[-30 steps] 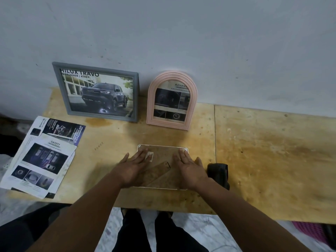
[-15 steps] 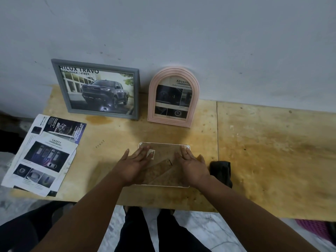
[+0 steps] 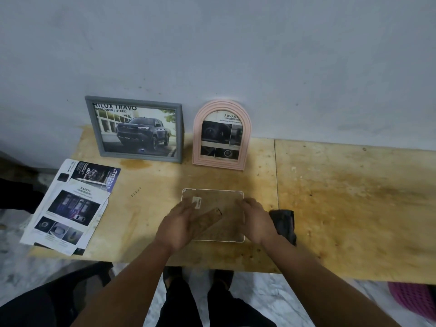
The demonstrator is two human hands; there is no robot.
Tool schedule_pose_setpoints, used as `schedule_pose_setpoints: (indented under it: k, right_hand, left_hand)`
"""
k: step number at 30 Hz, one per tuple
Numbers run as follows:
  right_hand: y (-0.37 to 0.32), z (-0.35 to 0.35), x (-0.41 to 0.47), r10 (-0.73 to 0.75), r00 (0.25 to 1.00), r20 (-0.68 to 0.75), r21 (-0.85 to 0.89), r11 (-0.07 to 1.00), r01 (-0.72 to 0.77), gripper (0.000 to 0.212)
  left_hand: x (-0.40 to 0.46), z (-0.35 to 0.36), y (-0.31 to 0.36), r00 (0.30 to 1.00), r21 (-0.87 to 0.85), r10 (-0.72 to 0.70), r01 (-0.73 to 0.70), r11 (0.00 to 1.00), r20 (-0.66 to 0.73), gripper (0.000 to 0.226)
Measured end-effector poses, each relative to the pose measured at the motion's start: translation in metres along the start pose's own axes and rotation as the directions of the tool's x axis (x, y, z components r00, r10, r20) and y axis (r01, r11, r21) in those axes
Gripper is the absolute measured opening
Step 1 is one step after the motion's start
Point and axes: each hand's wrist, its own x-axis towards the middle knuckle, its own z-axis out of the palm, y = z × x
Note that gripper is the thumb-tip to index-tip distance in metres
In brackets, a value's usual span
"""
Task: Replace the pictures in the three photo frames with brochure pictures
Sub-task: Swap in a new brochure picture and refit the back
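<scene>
At the plywood table's [image 3: 342, 208] left edge glossy car brochures [image 3: 68, 206] overhang its front corner, and along the back edge, against the wall, stand a grey rectangular frame with a truck picture [image 3: 135, 129] and a pink arched frame with a dark brochure cutout [image 3: 221, 135]. Near the front edge a white-rimmed frame lies face down, cork back up [image 3: 219, 208]; the left hand [image 3: 181, 225] rests flat over its stand flap, fingers straight, hiding its left side. The right hand [image 3: 256, 220] (blurred) lies relaxed on its right rim, partly covering a black cloth-like object [image 3: 284, 223] just beside.
</scene>
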Motion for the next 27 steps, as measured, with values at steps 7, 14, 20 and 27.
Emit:
schedule_pose_setpoints:
  k: [7,14,20,27]
  right_hand:
    - [0.010,0.023,-0.010,0.452,0.865,0.217,0.702,0.544,-0.460,0.073]
    - [0.001,0.002,-0.007,0.489,0.838,0.242,0.861,0.290,-0.417,0.037]
    - [0.042,-0.057,-0.019,0.418,0.903,0.095,0.930,0.285,-0.230,0.024]
    - [0.116,-0.034,-0.040,0.593,0.805,-0.017,0.390,0.746,-0.541,0.081]
  left_hand:
    - [-0.030,0.038,-0.010,0.992,-0.006,-0.119,0.119,0.993,0.038,0.087]
    - [-0.029,0.040,-0.003,0.985,0.245,0.085,-0.047,0.968,-0.149,0.061]
    - [-0.016,0.006,0.025,0.917,0.363,0.200,-0.066,0.929,-0.345,0.046]
    - [-0.009,-0.021,0.061,0.883,0.093,0.135,-0.104,0.990,-0.450,0.042]
